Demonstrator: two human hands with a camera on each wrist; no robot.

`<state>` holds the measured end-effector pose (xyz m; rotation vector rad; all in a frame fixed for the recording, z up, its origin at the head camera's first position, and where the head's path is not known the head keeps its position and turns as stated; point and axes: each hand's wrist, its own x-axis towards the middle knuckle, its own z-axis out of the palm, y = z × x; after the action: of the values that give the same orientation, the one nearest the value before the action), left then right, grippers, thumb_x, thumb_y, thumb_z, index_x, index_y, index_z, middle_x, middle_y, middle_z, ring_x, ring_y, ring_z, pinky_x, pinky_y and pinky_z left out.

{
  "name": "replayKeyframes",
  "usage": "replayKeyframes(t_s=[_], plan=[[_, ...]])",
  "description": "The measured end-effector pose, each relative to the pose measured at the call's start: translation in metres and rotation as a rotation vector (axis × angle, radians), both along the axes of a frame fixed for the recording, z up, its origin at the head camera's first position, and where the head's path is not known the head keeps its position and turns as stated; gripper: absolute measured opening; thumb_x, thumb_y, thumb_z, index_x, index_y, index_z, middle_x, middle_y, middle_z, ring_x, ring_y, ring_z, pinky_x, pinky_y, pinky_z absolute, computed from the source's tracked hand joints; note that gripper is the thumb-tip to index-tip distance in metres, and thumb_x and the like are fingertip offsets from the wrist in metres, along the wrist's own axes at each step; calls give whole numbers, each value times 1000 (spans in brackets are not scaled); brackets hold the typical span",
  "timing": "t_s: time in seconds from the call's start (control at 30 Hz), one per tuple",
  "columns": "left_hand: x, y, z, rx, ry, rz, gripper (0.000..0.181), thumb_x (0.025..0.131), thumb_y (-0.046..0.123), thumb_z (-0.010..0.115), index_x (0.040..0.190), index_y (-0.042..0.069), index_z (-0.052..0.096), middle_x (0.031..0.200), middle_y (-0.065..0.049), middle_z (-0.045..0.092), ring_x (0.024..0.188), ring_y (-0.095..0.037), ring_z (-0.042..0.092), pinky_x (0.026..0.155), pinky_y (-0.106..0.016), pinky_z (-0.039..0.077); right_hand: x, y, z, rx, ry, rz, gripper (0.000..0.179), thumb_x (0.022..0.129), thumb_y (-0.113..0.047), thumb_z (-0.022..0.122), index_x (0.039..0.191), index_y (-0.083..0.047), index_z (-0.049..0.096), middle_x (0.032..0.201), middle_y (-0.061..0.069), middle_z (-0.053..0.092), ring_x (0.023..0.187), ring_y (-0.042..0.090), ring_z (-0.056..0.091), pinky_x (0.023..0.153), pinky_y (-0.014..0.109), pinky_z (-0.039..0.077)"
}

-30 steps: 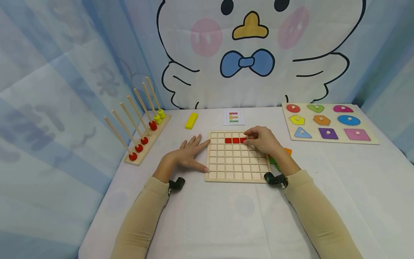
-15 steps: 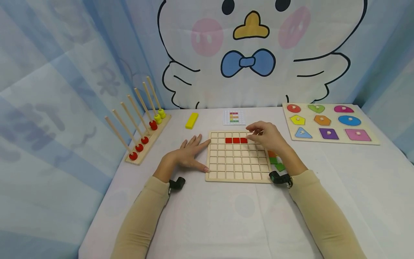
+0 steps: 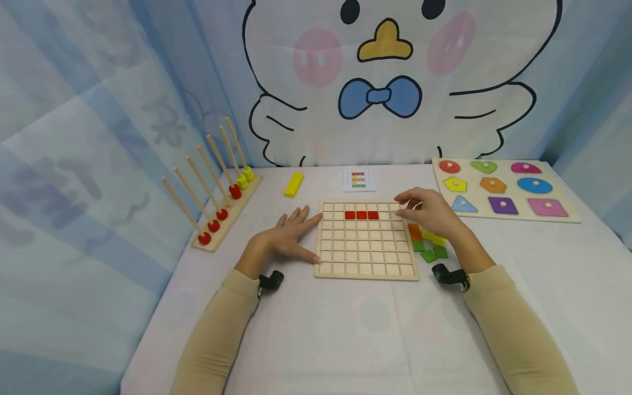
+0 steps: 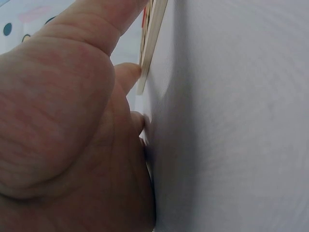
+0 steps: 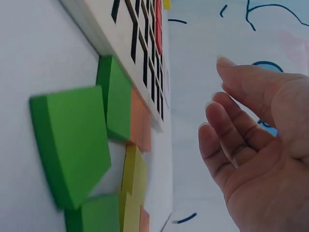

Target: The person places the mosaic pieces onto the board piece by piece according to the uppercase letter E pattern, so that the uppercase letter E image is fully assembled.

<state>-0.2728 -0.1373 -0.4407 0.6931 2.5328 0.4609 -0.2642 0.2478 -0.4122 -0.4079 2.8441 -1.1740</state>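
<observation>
A wooden grid board [image 3: 366, 246] lies on the table with three red square tiles [image 3: 361, 215] in a row in its upper part. My left hand [image 3: 288, 236] rests flat with spread fingers, its thumb and index fingertips at the board's left edge. Over the board's upper right corner hovers my right hand [image 3: 427, 211]; in the right wrist view its fingers are loosely bent, with nothing between them and the thumb. Beside the board's right edge lie loose green tiles [image 5: 72, 142], yellow tiles [image 5: 134, 176] and orange tiles [image 3: 413, 232], partly overlapping one another.
A small card [image 3: 359, 180] with a coloured grid pattern lies behind the board, and a yellow block [image 3: 293, 185] is left of it. A peg stand [image 3: 237, 204] with red and yellow beads stands far left. A shape puzzle board [image 3: 507, 201] lies back right.
My right hand has moved right, away from the red tiles, uncovering the third one and more of the loose tiles. My left hand has stayed at the board's edge.
</observation>
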Motion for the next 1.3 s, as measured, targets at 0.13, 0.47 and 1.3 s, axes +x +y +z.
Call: replayKeyframes(t_s=[0.13,0.47,1.3], plan=[[0,0,0,-1,2,3,123,77,73,78,169,34,5,175,-9,-17,161,-30,-20,128,-57,-12,2,14,5,18,-18,-8,38,99,-22,73,134,-7,68,127,16,68,104,28,57,85,28,49],[0,0,0,-12,2,7,123,77,73,77,169,35,4,175,-8,-18,161,-29,-20,128,-57,-12,3,41,16,67,-102,1,41,98,-20,75,136,-7,67,125,16,68,108,28,53,79,25,50],[-1,-3,-1,-13,2,5,122,78,73,77,168,35,3,175,-9,-17,161,-30,-20,128,-57,-12,1,58,4,144,-277,134,23,89,-12,82,111,-6,79,93,6,70,91,25,55,72,29,47]])
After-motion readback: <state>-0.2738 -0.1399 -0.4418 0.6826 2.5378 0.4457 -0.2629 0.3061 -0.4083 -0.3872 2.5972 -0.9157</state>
